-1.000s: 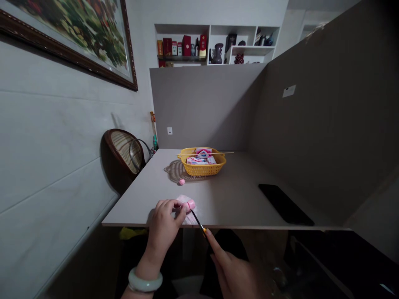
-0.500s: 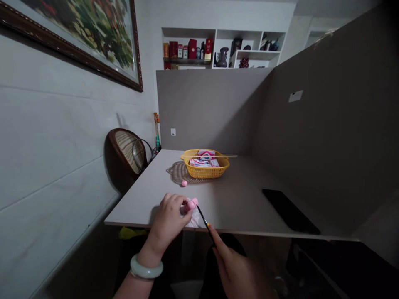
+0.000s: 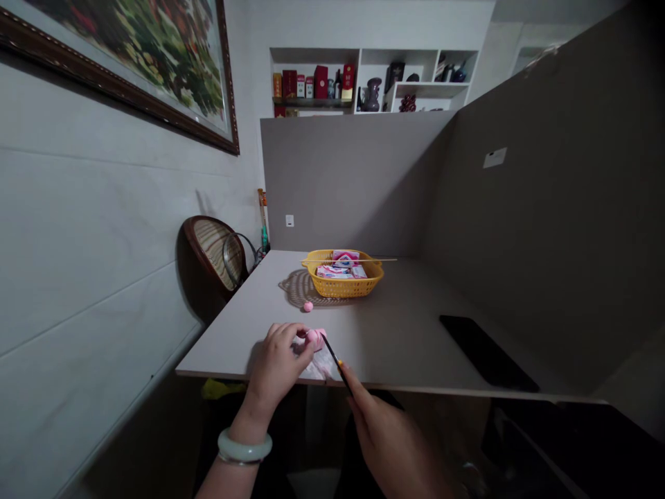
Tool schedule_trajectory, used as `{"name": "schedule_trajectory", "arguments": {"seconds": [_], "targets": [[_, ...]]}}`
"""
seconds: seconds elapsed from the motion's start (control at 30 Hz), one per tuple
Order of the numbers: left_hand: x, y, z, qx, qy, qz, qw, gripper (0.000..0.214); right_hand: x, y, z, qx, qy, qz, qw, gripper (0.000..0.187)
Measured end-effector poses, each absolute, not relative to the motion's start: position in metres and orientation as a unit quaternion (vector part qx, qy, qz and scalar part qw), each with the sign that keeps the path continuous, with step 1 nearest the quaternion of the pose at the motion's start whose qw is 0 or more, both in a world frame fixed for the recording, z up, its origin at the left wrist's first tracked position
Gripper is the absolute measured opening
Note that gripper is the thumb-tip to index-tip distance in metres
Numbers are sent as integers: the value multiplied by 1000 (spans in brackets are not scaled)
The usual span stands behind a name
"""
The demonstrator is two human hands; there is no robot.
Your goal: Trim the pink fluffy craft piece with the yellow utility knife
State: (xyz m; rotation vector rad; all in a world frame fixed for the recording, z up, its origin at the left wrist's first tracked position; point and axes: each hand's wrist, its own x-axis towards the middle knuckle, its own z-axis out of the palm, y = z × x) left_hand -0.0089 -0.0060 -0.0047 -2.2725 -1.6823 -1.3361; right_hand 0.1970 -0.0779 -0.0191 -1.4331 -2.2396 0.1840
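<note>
My left hand (image 3: 275, 367) pinches a small pink lump (image 3: 314, 337) just above a clear plastic wrapper (image 3: 321, 364) at the near edge of the table (image 3: 395, 333). A pale green bangle (image 3: 244, 447) sits on that wrist. My right hand (image 3: 387, 440) grips a thin dark tool with an orange band (image 3: 332, 355). The tool's tip touches the pink lump. A second small pink ball (image 3: 308, 306) lies farther back on the table.
A yellow basket (image 3: 343, 284) with pink packets and a thin stick across its rim stands mid-table. A black phone (image 3: 485, 353) lies to the right. Grey partitions close the back and right. A round wooden chair (image 3: 208, 267) is at the left.
The camera view has shifted slightly. My right hand has come closer to the table, and the tool tip stays against the pink lump held by my left hand.
</note>
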Motion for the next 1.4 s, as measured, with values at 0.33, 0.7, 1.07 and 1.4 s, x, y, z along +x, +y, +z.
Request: {"name": "schedule_trajectory", "arguments": {"seconds": [0.33,0.7,1.07,1.4], "targets": [[-5,-11,0,-721,-551,-418,41,12,184,-77,-9,-530,-827,42,182,65],[-5,-5,-6,-707,-554,-439,33,10,186,-76,-3,-525,-833,45,168,62],[-11,1,2,-673,-591,-436,-83,16,202,-81,-6,-524,-785,137,299,51],[-8,-24,3,-763,-486,-425,20,7,211,-87,-20,-538,-786,89,290,50]]}}
